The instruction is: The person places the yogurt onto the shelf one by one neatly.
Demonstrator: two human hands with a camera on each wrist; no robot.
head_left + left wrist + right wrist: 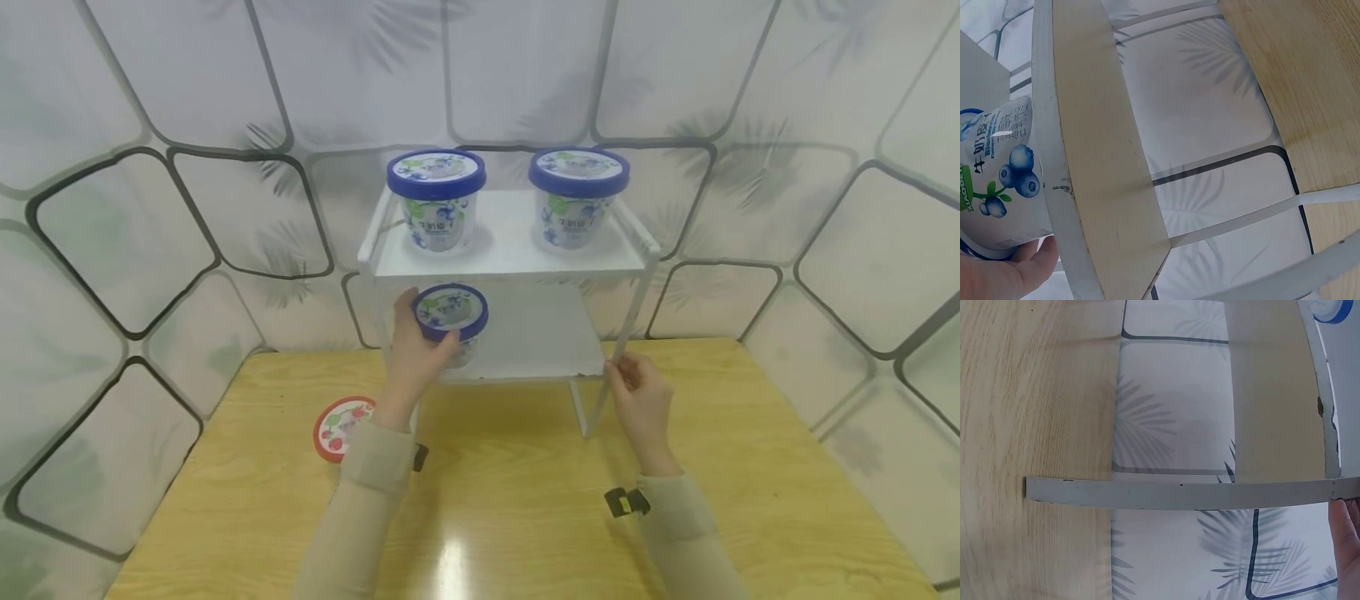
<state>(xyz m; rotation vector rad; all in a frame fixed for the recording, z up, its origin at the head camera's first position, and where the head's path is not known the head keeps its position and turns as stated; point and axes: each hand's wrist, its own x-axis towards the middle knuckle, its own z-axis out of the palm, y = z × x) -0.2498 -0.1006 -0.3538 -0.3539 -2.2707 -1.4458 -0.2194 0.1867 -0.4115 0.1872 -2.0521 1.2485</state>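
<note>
My left hand (416,358) grips a blue-lidded paper tub (452,310) by its side, thumb in front, at the left of the rack's lower shelf (536,333). Blueberries and a green label mark this tub (1007,181) in the left wrist view, where its base is close over the shelf's front edge (1063,181). At the rack's front right leg (633,312), my right hand (643,400) holds the white bar between thumb and fingers, level with the lower shelf. In the right wrist view, the thumb (1344,544) lies against that leg (1179,494).
Two matching blue-lidded tubs, one left (438,212) and one right (576,212), stand upright on the top shelf (510,242). A red-lidded tub (333,429) is on the wooden table (510,517), partly behind my left sleeve. Patterned fabric (517,75) surrounds the table.
</note>
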